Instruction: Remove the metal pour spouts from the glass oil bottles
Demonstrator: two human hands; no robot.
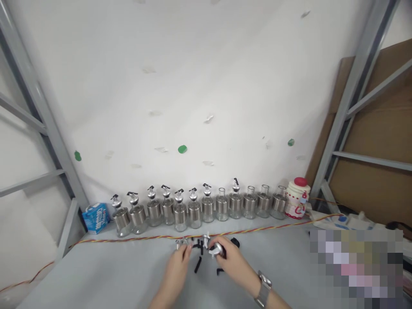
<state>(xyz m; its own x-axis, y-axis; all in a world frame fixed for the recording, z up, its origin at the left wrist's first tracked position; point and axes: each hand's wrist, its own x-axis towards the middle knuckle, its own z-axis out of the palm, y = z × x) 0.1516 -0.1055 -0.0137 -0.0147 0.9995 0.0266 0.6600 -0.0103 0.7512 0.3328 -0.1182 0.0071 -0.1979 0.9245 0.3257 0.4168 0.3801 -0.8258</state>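
My right hand (230, 257) is closed around a silver pourer top (216, 250), and a dark part of it shows under the fingers. To its left, my left hand (178, 259) has its fingertips pinched together; what they hold, if anything, is too small to make out. Silver pieces (183, 241) lie just beyond the left fingertips. Between the hands are several black levers (198, 265) and another silver pourer top (206, 240). A black L-shaped piece (220, 271) lies below my right hand, and a round black part (235, 243) lies beyond it.
Several glass bottles with metal bands (180, 212) line the wall; most carry pourer tops, others have bare necks (265, 189). A blue box (95, 218) stands left, a white-and-red jar (296, 199) right. A twisted red-yellow wire (148, 238) crosses the grey table (106, 270).
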